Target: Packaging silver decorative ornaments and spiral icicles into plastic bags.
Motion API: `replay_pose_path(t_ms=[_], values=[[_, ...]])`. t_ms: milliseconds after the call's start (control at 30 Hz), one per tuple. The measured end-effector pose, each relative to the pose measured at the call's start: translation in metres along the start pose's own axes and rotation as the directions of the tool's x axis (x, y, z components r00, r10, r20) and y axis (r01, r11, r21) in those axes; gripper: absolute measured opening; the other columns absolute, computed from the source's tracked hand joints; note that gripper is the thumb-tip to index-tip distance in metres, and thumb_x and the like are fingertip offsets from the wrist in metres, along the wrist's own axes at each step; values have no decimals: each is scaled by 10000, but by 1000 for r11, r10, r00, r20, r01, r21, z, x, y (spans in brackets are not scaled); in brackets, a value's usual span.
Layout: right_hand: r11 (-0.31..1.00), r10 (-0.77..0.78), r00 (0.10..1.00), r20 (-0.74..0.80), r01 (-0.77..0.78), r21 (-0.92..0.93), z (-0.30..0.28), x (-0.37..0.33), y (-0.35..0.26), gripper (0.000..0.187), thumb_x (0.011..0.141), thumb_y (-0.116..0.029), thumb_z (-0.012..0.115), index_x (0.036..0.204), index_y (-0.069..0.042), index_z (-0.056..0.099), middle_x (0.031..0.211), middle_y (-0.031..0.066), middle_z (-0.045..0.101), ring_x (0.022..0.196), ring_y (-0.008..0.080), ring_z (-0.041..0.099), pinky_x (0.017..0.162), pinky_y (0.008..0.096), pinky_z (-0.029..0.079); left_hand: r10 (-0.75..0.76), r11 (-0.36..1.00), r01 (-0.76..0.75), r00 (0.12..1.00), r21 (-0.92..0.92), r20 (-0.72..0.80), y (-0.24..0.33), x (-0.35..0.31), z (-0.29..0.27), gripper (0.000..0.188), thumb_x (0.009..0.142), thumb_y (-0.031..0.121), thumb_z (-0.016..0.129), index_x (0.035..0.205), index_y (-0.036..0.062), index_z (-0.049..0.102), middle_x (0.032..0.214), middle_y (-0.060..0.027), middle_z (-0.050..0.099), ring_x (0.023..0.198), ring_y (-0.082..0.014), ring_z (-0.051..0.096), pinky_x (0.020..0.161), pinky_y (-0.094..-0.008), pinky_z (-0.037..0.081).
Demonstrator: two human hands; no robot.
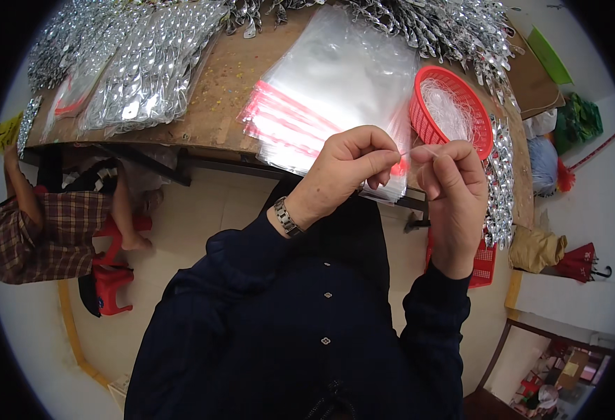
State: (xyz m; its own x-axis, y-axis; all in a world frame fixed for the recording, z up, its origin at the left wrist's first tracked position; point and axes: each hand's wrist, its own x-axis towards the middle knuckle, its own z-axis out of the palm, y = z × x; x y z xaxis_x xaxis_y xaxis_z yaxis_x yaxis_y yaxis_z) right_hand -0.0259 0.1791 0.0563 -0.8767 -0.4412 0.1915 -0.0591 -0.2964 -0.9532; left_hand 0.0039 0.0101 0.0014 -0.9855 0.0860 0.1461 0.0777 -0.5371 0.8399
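Note:
Above the table's front edge, my left hand (342,171) is closed, with thumb and forefinger pinched together. My right hand (458,199) faces it, fingers curled in a pinch. A thin clear thread (421,149) runs between the two fingertips. Just beyond them sits a red plastic basket (425,120) holding a tangle of similar clear threads (447,108). Under and behind my hands lies a fanned stack of clear plastic bags (342,63) with red-striped edges. Strands of shiny silver teardrop-shaped pieces (501,182) hang over the table edge beside my right hand.
More silver strands (153,66) lie bagged at the left of the brown table (230,70), others (433,28) at the back. Another person in a plaid shirt (48,234) sits at the left by red stools (113,287). A red crate (484,266) stands below my right arm.

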Motion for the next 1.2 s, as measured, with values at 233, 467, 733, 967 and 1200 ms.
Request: replay_pose_path(t_ms=[233,467,733,967,1200], values=[[924,-170,985,-32,148,-353,5,-10,17,30,934,-42,532,911,-23,528,1127,207,624,680,51,474,761,249,450,0,1000,1,999,13,-36,-8,-2,4,73,936,95,571,936,29,602,754,2,601,662,-42,547,591,-178,439],[389,-315,905,286,398,-831,-2,-7,13,100,780,52,626,847,-13,589,1109,154,658,859,243,630,732,323,477,1,999,3,998,53,-61,-13,-5,-3,105,944,113,565,975,29,620,762,18,603,662,-30,541,580,-168,429],[151,-246,869,430,473,-868,-5,-10,8,121,732,2,675,815,-34,595,1121,94,651,780,259,567,699,349,442,-85,987,90,996,132,-40,-9,-5,-1,135,923,130,603,981,17,649,753,26,592,649,-29,517,573,-172,414],[45,-198,829,523,540,-840,-4,-11,12,125,708,-10,679,791,-37,591,1129,70,618,759,223,558,696,342,449,-114,979,127,990,161,-89,-4,-7,3,131,899,128,632,951,12,665,731,33,577,626,-27,491,555,-171,387],[60,-211,822,529,552,-832,-3,-12,17,138,678,6,676,776,-33,587,1137,88,604,743,209,563,690,342,450,-125,966,145,986,212,-109,-6,-6,0,123,898,132,632,917,15,668,696,38,562,594,-24,470,535,-173,365]])
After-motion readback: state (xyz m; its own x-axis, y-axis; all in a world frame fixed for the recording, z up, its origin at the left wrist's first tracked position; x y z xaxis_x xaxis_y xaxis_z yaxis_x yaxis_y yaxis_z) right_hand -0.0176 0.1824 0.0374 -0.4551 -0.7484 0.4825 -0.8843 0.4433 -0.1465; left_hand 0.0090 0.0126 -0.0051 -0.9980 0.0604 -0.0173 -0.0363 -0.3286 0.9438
